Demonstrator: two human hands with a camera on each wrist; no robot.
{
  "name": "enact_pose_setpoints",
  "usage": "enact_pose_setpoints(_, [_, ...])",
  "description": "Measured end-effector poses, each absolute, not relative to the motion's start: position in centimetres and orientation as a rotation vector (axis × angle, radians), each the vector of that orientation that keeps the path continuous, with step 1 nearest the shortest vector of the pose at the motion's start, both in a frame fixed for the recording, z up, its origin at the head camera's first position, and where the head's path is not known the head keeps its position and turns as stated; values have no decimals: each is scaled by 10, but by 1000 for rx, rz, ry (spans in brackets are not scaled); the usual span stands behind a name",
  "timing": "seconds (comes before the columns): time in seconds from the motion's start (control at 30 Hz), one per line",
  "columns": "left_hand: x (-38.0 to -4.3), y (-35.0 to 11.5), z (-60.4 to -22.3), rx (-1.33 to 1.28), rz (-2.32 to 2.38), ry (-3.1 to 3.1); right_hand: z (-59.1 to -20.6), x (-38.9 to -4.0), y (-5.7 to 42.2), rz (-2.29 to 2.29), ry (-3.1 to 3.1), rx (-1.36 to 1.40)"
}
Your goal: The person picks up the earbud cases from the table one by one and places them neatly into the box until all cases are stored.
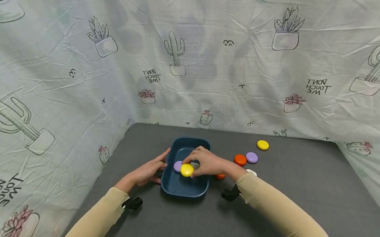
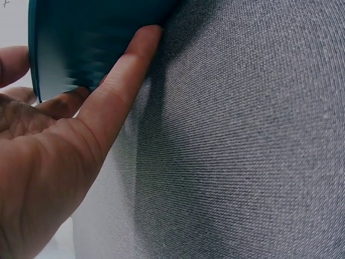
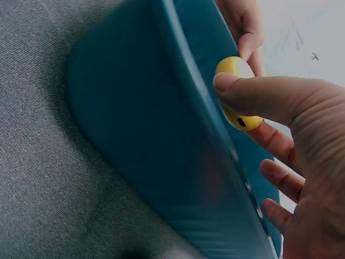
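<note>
My right hand pinches a glossy yellow disc between thumb and fingers, over the blue tray. In the right wrist view the same yellow disc shows a small dark slot in its side. A lilac disc lies in the tray, partly covered by the yellow one. At the tray's left side, my left hand rests with extended fingers against the outer wall. From the left wrist view, one long finger lies along the wall close to the table.
Right of the tray on the grey table lie another yellow disc, a lilac disc and an orange-red disc. A second orange-red disc and a white piece are partly hidden by the right arm. Cactus-print cloth hangs behind.
</note>
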State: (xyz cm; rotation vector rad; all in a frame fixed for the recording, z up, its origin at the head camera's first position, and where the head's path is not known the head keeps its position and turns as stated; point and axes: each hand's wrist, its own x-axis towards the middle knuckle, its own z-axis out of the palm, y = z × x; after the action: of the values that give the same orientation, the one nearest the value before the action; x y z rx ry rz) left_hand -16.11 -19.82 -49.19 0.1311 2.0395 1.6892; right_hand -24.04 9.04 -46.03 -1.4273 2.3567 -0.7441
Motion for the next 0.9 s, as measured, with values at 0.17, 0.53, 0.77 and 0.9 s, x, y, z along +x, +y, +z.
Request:
enact_pose_setpoints(0.17, [-162,-197,-491,127,1686,2048,-461,-239,86,-625,2393,-1483])
enact_pose_setpoints(0.53, [-163,-197,-492,128,1678,2058,-465,-236,79,-487,2430,-1523])
enact_pose_setpoints(0.77, [-163,-198,-494,136,1681,2056,-462,-236,89,-585,2465,-1474])
enact_pose_setpoints(0.9, [-164,-198,-494,111,1675,2070,-459,-238,99,-667,2480,-1426])
